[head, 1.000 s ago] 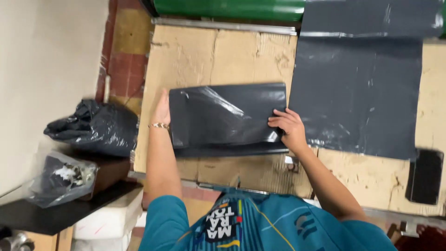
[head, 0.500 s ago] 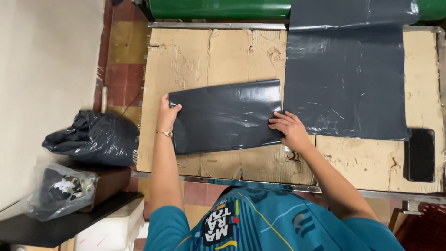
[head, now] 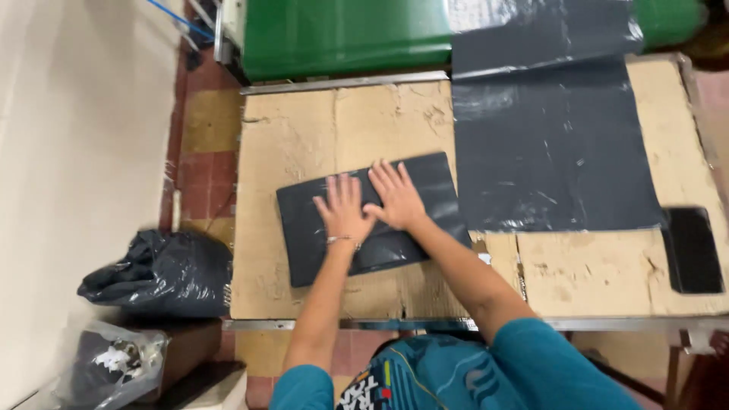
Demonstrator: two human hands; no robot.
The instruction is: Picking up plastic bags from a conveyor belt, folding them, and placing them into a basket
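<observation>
Dark grey plastic, folded into a flat oblong, lies near the middle of the cardboard-covered table (head: 304, 144); this folded bag (head: 300, 228) has its long axis running left to right, tilted so the right end sits a little farther from the person than the left. It is directly under the fingers, not off to any side of them. The left hand (head: 343, 212) presses on the middle of it, palm down, fingers spread and pointing away from the body. The right hand (head: 396, 199) lies just beside it, thumb side touching or nearly touching the left, also flat with fingers splayed, holding nothing. Both are about equally near the bag's centre; its left end lies bare, closer to the left hand, while the right end shows just past the right hand. Both forearms reach out from the body and converge, the right coming in at a stronger slant.

Just right of the bag a larger grey sheet (head: 554, 152) is spread flat, its far end draped onto a green machine (head: 342, 34). A black phone (head: 691, 250) lies near the table's right edge. On the floor to the left sits a stuffed black bag (head: 159, 269).
</observation>
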